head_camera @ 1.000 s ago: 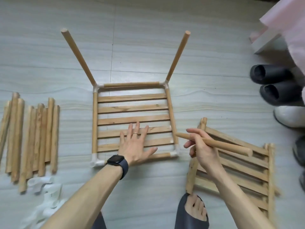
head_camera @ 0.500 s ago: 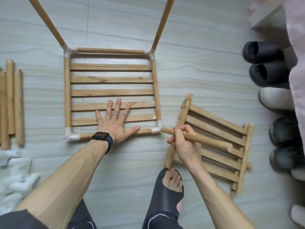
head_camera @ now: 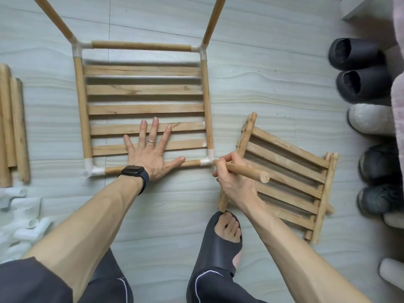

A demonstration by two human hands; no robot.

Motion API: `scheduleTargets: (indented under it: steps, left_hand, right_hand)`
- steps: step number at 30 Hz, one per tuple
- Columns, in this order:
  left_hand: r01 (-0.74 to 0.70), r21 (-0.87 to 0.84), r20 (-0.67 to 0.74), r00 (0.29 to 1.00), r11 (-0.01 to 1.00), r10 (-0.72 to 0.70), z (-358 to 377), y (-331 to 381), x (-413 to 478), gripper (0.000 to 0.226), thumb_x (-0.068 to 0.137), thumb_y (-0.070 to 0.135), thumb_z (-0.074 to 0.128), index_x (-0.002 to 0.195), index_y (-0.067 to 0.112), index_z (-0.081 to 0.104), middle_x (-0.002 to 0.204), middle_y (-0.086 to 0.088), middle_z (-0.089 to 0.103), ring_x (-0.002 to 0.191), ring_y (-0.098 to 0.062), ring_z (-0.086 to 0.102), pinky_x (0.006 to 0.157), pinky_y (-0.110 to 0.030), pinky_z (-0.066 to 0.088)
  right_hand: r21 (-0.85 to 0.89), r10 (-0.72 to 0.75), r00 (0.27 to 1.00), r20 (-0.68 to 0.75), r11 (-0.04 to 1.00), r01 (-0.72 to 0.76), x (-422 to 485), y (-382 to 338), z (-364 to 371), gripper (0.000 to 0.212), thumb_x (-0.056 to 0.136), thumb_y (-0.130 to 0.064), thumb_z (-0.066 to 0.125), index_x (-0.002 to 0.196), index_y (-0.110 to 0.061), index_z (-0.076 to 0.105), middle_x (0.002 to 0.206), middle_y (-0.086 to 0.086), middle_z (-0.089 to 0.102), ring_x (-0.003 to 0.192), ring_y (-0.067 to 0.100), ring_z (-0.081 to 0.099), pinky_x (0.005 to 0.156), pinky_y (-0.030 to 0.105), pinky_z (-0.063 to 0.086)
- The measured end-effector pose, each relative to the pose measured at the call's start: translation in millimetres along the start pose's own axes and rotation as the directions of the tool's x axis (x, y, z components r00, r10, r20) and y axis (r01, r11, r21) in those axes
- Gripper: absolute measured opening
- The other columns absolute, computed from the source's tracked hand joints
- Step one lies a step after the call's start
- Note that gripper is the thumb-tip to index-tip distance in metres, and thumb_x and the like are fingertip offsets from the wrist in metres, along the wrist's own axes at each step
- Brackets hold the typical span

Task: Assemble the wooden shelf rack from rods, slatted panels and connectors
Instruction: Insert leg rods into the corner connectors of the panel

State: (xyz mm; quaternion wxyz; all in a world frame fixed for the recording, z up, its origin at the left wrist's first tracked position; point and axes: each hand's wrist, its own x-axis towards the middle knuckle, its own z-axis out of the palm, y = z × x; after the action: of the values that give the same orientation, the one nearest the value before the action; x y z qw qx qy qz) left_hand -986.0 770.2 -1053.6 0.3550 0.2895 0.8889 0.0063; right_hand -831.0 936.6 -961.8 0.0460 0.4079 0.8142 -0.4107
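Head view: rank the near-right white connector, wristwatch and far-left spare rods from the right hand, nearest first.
1. White connector, at the rod tip, beside the right hand.
2. Wristwatch, on left wrist.
3. Spare rods, far left edge.

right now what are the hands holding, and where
Right hand grips a rod near its connector end; left hand holds nothing, flat on the slatted panel.

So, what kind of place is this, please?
Most likely a room at home, perhaps by the entrance: a pale tiled floor, black slippers and shoes lined up at the right.
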Motion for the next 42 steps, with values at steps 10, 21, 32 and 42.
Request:
scheduleTargets:
  steps: [10,21,32,42]
  left_hand:
    - [-0.01,0.021,0.019,1.0,1.0,0.009,-9,0,7,0.099,0.073,0.097,0.012,0.139,0.048,-0.041,0.143,0.009,-0.058,0.138,-0.025,-0.048,0.114,-0.071,-0.013]
    - [-0.135,-0.15,-0.269,0.959,0.979,0.091,-33,-28,-24,0.071,0.099,0.058,0.043,0.16,0.035,0.016,0.17,-0.002,0.001,0.155,-0.029,0.009,0.124,-0.052,0.014]
    - [0.452,-0.414,-0.316,0.743,0.79,-0.59,-55,-221,-95,0.057,0.094,0.044,0.056,0.142,0.016,0.044,0.142,-0.016,0.045,0.131,-0.034,0.042,0.101,-0.046,0.042]
    - [0.503,-0.241,-0.408,0.724,0.83,-0.557,-55,-263,-88,0.038,0.09,0.062,0.057,0.099,0.025,0.058,0.113,-0.004,0.054,0.11,-0.025,0.051,0.085,-0.04,0.047]
  right_hand:
    - [0.036,0.04,0.999,-0.013,0.999,-0.039,9,-4,-1,0.022,0.086,-0.04,0.051,0.084,-0.019,0.054,0.068,0.006,0.069,0.072,0.023,0.069,0.067,0.048,0.054]
    - [-0.337,0.273,0.915,0.295,0.926,-0.168,-31,-18,57,0.041,0.092,-0.053,0.052,0.119,-0.023,0.049,0.101,-0.007,0.068,0.109,0.023,0.061,0.088,0.034,0.047]
    - [-0.602,-0.244,0.726,0.642,0.427,0.675,29,-92,153,0.096,0.088,-0.077,0.044,0.157,-0.043,-0.013,0.163,0.009,-0.033,0.152,0.039,-0.023,0.118,0.067,0.0]
    - [-0.638,-0.197,0.669,0.716,0.204,0.743,76,-109,158,0.097,0.073,-0.092,0.014,0.159,-0.048,0.004,0.17,0.011,-0.001,0.151,0.048,0.007,0.099,0.078,0.037]
